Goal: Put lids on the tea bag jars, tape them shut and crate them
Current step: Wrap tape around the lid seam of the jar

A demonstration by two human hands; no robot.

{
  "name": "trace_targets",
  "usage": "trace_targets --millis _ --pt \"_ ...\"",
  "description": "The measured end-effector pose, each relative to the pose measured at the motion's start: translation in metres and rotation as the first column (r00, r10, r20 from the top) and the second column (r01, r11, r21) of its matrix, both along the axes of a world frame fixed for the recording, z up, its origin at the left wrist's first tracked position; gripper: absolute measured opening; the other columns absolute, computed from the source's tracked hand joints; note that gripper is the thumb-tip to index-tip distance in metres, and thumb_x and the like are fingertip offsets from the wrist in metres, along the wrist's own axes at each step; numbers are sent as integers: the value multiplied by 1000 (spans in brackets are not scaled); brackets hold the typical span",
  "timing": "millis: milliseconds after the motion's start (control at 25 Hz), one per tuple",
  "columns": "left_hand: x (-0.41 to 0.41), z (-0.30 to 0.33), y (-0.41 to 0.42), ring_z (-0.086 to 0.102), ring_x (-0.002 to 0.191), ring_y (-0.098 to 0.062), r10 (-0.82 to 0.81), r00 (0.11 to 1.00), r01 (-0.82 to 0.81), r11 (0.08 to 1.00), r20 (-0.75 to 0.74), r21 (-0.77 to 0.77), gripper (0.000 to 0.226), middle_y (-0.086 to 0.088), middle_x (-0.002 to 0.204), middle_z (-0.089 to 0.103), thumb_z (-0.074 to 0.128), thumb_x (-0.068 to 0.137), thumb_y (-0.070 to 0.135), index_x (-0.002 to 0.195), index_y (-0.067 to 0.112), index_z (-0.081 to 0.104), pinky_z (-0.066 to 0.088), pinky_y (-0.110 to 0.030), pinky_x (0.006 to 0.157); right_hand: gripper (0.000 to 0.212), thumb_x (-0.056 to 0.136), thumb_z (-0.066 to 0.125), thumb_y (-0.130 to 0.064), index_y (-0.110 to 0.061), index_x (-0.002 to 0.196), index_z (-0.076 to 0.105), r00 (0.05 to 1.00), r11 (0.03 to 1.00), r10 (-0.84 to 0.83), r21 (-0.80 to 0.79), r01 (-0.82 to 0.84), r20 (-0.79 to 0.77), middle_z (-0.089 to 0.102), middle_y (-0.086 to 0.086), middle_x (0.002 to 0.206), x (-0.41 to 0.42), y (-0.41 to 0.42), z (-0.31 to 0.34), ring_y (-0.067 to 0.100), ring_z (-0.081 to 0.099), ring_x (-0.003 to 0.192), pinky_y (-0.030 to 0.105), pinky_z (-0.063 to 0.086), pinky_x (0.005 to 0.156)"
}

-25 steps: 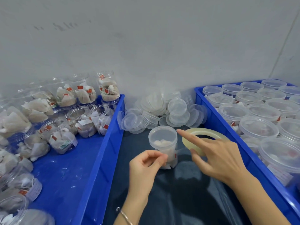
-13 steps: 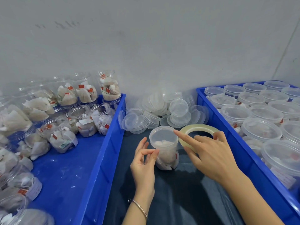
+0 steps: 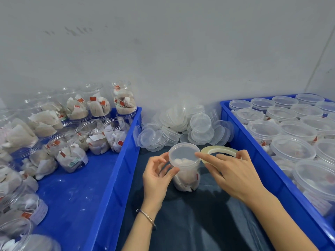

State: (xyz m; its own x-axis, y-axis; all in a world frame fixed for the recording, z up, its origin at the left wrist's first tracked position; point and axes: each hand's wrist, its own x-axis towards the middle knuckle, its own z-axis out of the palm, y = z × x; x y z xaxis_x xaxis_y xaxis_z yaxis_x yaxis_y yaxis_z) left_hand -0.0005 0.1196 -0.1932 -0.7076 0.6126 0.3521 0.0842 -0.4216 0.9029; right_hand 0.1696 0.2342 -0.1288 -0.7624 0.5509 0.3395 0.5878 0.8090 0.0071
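Clear lidded jar (image 3: pixel 184 165) pinched by left hand (image 3: pixel 157 176); right hand (image 3: pixel 233 174) grips tape roll (image 3: pixel 219 151); labels unreadable.

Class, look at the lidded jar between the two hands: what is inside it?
Through the clear jar and its lid, pale tea bags and one red tag show. The left hand covers part of its side, so the count is unclear.

Left hand (image 3: pixel 157 175) raised with fingers loosely curled; right hand (image 3: pixel 233 173) reaches forward, forefinger extended, apparently gripping.
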Motion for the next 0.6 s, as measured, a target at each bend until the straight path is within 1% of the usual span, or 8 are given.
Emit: trace_targets --millis 160,240,280,360,400,440,480,600 --pt "-14 7 1 65 109 -18 -33 993 23 996 -116 -85 14 0 110 71 65 81 -14 85 0 64 53 -27 86 42 101 20 -46 -58 141 18 1000 1000 -5 -30 5 -13 61 -21 99 1 2 -1 4 49 84 29 20 82" --pt "-17 10 -3 65 108 -17 28 991 -41 995 -134 -95 20 1 108 71 61 85 -11 96 6 65 53 -36 91 41 101 19 -46 -60 140 16 1000 999 1 -38 -1 -8 60 -24 106 1 2 -1 3 51 89 29 22 85" --pt "-14 11 -5 62 114 -15 7 990 -21 995 -140 -100 26 1 115 69 62 85 -8 104 11 65 50 -38 97 41 101 19 -46 -60 140 15 1000 999 5 -42 -6 -11 60 -24 108 0 2 -1 2 51 90 30 22 85" --pt "3 8 -5 40 136 -7 -147 951 100 978 -273 -181 46 2 146 44 68 78 6 119 23 56 35 -27 111 41 101 20 -45 -60 139 17 1000 999 11 -48 -12 -19 61 -24 109 -2 2 -2 3 52 89 30 22 84" --pt "15 5 -2 28 138 3 -168 911 69 963 -377 -262 57 6 154 25 74 72 18 121 30 48 28 -15 110 41 101 21 -45 -60 138 18 1000 999 13 -46 -14 -23 61 -23 107 -4 2 -2 3 52 88 30 22 83" --pt "27 3 4 24 134 12 -129 891 -16 949 -434 -316 67 12 153 16 80 64 28 117 35 41 25 -5 103 40 101 21 -45 -60 138 18 1000 999 16 -43 -17 -21 61 -22 106 -6 3 -1 3 52 87 30 22 82" --pt "36 3 11 27 125 18 -29 897 -126 939 -440 -319 72 13 146 20 85 57 33 110 38 36 27 -1 96 41 101 21 -46 -60 138 17 1000 999 23 -40 -24 -17 61 -22 104 -7 4 0 3 52 87 30 23 83" --pt "40 15 27 41 101 11 199 902 -318 906 -383 -278 70 8 108 42 91 54 24 92 31 33 33 -3 80 45 98 22 -51 -58 141 10 999 994 48 -100 -49 -12 61 -23 103 -3 9 3 3 55 93 31 24 88"
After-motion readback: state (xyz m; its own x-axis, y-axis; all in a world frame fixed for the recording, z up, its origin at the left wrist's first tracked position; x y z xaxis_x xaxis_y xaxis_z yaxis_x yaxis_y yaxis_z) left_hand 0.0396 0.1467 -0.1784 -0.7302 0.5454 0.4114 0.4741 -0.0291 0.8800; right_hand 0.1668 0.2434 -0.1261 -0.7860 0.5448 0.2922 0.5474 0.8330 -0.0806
